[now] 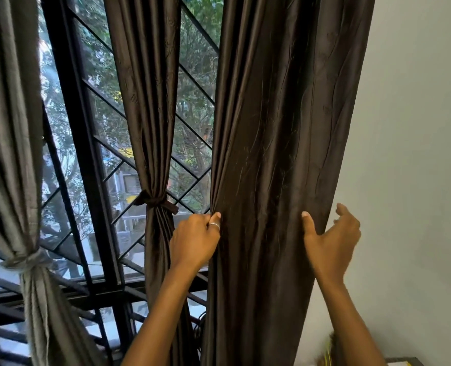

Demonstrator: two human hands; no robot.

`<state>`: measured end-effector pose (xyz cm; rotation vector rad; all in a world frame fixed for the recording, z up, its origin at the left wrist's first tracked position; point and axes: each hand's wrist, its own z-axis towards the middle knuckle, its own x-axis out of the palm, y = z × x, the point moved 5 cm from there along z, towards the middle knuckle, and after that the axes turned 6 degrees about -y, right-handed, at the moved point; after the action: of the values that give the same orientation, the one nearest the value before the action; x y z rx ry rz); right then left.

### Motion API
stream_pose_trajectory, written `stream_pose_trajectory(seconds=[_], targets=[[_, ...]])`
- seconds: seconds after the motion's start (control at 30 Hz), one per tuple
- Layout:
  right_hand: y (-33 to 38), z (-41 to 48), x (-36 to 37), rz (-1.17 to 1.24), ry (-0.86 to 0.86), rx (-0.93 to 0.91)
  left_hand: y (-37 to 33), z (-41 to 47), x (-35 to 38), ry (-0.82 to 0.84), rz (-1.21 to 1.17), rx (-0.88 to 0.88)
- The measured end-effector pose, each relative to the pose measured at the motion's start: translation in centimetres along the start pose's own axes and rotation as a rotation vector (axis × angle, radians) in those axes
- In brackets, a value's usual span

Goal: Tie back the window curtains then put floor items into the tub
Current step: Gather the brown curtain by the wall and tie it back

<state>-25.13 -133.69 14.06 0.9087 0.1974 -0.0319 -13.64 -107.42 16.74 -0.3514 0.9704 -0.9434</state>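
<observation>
A person gathers the last loose curtain (285, 128), hanging beside the wall. The left hand (195, 239) pinches its left edge, while the right hand (332, 239) lays its thumb on the cloth, fingers spread past the right edge. The middle curtain (147, 101) hangs tied. Next, probably: bunch the folds, then bind them.

The dark brown creased fabric curtain (277, 128) runs off the top and bottom edges. Its left fold hides most fingertips of my left hand (194, 240), and I can't tell whether my right hand (331, 237) touches its rear face. Below and right of it, something yellow (328, 356) and a dark-edged surface (404, 361) are cut off, unidentifiable.
</observation>
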Motion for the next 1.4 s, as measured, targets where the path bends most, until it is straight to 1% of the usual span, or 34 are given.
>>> stream_pose_trajectory(seconds=[0.1,0.17,0.27,0.33,0.43,0.6,0.7,0.87,1.07,1.23,1.3,1.4], targets=[[-1.0,1.1,1.2,0.077,0.244,0.096,0.4,0.2,0.2,0.003,-0.007,0.006],[-1.4,1.4,1.5,0.035,0.309,0.048,0.6,0.4,0.4,0.003,-0.016,0.012],[-2.4,2.5,0.7,-0.049,0.255,-0.041,1.2,0.9,0.0,-0.013,-0.007,0.017],[-3.1,3.6,0.0,-0.092,0.219,-0.036,2.0,1.5,-0.6,-0.03,0.005,0.003],[-3.7,4.3,0.0,-0.117,0.212,-0.025,2.7,2.0,-1.2,-0.039,0.021,0.005],[-3.2,2.5,0.2,-0.116,0.172,-0.057,2.1,1.3,-0.7,-0.046,0.01,0.007],[-1.8,0.4,0.4,-0.069,0.195,-0.114,1.1,0.6,-0.2,-0.03,0.0,0.05],[0.8,-3.6,1.5,-0.059,0.214,-0.249,-1.0,-1.0,1.5,-0.001,-0.039,0.11],[4.9,-7.9,3.4,-0.009,0.252,-0.389,-3.6,-2.1,3.2,0.031,-0.021,0.172],[6.2,-9.8,4.3,0.057,0.284,-0.385,-3.6,-2.2,3.2,0.035,-0.014,0.183],[6.2,-10.5,4.6,0.067,0.344,-0.395,-3.2,-1.9,2.9,0.034,-0.013,0.192],[6.6,-11.4,4.6,0.147,0.425,-0.373,-3.1,-1.8,2.6,0.039,0.009,0.209]])
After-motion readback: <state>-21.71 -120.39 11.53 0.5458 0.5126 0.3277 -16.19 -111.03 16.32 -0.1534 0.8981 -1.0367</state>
